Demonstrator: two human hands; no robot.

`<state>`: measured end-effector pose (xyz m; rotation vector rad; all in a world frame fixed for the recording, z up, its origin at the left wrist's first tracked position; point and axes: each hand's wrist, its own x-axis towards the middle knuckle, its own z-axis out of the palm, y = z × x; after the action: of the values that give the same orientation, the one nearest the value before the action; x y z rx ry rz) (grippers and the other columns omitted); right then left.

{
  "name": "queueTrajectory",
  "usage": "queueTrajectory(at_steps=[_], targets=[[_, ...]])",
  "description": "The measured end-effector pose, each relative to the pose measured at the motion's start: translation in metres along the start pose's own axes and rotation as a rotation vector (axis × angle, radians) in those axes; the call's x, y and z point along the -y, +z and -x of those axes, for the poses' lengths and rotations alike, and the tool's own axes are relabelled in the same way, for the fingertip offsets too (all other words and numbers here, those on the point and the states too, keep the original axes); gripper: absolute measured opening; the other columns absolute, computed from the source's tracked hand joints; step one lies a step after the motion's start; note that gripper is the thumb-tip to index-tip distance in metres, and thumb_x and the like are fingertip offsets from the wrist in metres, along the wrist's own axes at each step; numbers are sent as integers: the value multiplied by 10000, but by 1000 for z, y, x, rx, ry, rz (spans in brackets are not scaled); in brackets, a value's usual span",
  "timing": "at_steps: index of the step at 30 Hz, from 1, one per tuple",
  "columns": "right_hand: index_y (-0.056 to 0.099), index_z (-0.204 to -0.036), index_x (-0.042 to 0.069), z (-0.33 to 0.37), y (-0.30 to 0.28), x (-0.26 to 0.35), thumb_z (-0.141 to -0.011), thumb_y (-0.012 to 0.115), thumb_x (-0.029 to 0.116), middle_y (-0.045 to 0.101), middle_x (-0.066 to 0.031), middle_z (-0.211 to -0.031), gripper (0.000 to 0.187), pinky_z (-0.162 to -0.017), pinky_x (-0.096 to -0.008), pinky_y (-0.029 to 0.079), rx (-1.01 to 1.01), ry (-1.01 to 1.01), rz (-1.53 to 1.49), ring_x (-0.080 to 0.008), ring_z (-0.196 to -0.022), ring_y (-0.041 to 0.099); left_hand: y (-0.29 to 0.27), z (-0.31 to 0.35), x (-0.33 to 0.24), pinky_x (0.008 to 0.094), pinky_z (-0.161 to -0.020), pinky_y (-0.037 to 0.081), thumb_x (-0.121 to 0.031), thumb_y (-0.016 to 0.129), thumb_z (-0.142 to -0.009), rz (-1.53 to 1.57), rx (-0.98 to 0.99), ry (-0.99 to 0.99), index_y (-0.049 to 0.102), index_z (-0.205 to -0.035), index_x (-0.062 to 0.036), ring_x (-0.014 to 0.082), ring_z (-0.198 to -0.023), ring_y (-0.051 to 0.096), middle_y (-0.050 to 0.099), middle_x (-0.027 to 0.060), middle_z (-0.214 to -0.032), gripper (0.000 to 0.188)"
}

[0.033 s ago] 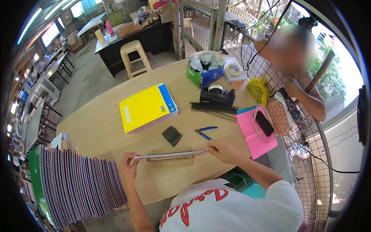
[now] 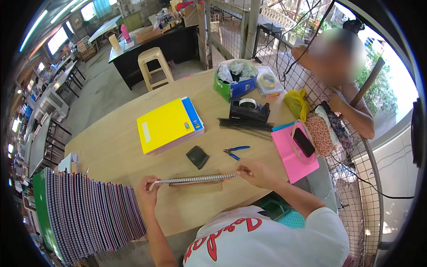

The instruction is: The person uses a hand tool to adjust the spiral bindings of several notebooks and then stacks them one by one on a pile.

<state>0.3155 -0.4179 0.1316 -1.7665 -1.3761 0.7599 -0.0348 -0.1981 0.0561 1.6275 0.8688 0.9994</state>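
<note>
My left hand (image 2: pixel 148 185) pinches the left end of a spiral-bound notebook (image 2: pixel 195 180), which stands on edge with its wire spine up. At the spine's right end, the fingers of my right hand (image 2: pixel 253 172) are closed on the same notebook. Its covers are hardly visible from above. A flat brown piece (image 2: pixel 195 186) shows just under the spine; what it is I cannot tell. Beyond the notebook lie a dark, squarish block (image 2: pixel 197 157) and a pair of blue-handled cutting pliers (image 2: pixel 235 151).
Yellow-covered notebooks (image 2: pixel 162 126) are stacked on the table (image 2: pixel 106 151). Spiral notebooks (image 2: pixel 91 213) crowd the left. Black binding wires (image 2: pixel 242 126), a tape dispenser (image 2: pixel 250 111) and a box of scraps (image 2: pixel 235 80) lie farther back. A phone (image 2: pixel 304 142) rests on a pink folder (image 2: pixel 287 149); a person (image 2: pixel 351 98) is behind the mesh.
</note>
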Motion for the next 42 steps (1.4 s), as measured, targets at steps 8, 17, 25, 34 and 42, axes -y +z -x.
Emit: queueTrajectory(at_steps=[8,17,25,34,42], targets=[[662,-985,68,-3,-19,9,-942,638,384,698,-175,-898,320,-742,-469,501,110,66,228,-379,-835,660,-2,-5,15,293,-812,534,51,773,-772,-24,-33,42,580,-927,-50,161,-884,630,638,67,-915,267],[598,-1314,135,-14,-25,19,-915,665,238,591,-157,-1236,417,-1003,-434,453,238,31,160,-358,-1174,548,1,4,5,306,-852,533,29,797,-761,-108,-29,-65,618,-1019,-56,182,-940,641,660,64,-1000,325],[511,-1425,161,-164,47,15,-819,771,238,547,-167,-1297,663,-978,-473,472,556,-375,522,-332,-1250,516,22,-10,-39,366,-810,515,-34,844,-637,-442,81,325,671,-938,-17,279,-894,643,662,117,-969,348],[602,-1386,254,-229,88,-55,-904,650,371,618,-188,-1209,498,-860,-446,509,937,-439,545,-308,-1103,601,68,4,7,341,-832,492,-144,952,-587,-88,-262,64,455,-1255,-55,202,-958,563,551,83,-1047,837],[597,-1376,254,-177,139,-121,-1010,450,326,653,-175,-1127,400,-914,-450,487,869,-144,493,-310,-1092,613,93,2,23,301,-795,482,-194,992,-542,146,-379,-65,383,-1314,-84,158,-1011,478,426,59,-1130,990]])
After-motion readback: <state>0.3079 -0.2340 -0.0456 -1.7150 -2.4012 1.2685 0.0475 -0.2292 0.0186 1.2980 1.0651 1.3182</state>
